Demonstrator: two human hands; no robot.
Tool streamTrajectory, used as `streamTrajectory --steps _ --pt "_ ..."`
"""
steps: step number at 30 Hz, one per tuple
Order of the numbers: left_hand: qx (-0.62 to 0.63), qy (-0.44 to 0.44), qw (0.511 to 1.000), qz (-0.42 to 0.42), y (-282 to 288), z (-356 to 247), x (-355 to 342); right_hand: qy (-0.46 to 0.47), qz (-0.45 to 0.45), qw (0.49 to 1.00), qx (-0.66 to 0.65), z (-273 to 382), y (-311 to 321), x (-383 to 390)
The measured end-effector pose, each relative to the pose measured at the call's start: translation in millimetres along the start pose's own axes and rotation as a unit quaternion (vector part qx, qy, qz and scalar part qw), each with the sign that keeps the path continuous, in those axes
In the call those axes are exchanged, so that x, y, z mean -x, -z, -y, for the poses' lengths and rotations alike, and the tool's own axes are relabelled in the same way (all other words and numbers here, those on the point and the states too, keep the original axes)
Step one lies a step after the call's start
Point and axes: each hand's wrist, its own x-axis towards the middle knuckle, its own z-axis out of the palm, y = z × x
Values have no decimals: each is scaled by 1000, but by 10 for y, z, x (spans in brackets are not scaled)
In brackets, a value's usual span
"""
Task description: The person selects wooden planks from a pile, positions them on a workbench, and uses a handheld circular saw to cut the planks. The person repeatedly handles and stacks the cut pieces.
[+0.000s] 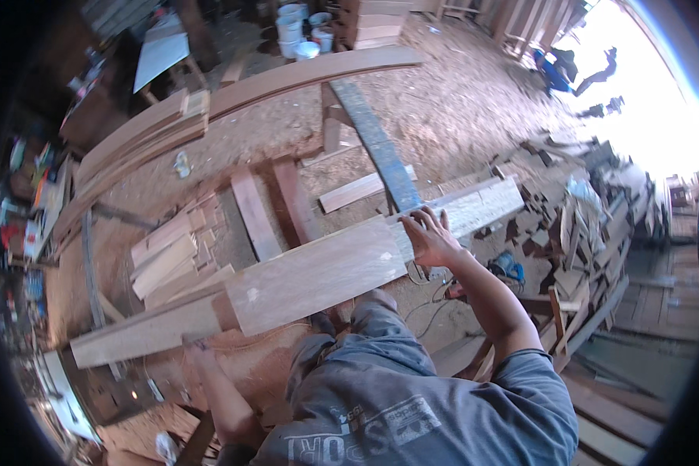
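Observation:
A wide, flat wooden board (311, 276) lies slantwise in front of me across a longer, pale plank (474, 208), which shows past both of its ends. My right hand (433, 241) is at the board's right end, fingers bent and apart, with the fingertips touching down around the far edge of the wood. Low on the left, my left hand (199, 348) is close to the near edge of the wood. Its fingers are smeared and partly hidden, so I cannot tell whether they grip anything.
A blue-painted beam (377, 144) runs away from the plank. Stacked cut boards (167, 256) lie at left, with long planks (287, 78) behind. A heap of offcuts (590, 225) and a blue power tool (506, 266) with a cord are at right. White buckets (290, 33) stand at the back.

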Motion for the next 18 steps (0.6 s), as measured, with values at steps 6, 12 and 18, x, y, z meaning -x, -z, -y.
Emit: streamTrajectory --steps 6,12,18 --pt "-150 14 988 17 158 -83 -233 6 -6 1000 7 -39 20 -17" --pt "-242 -23 962 127 152 -125 -145 36 -3 999 21 -59 122 -65" --pt "-182 47 977 102 122 -64 -225 9 -5 1000 12 -125 98 -1"
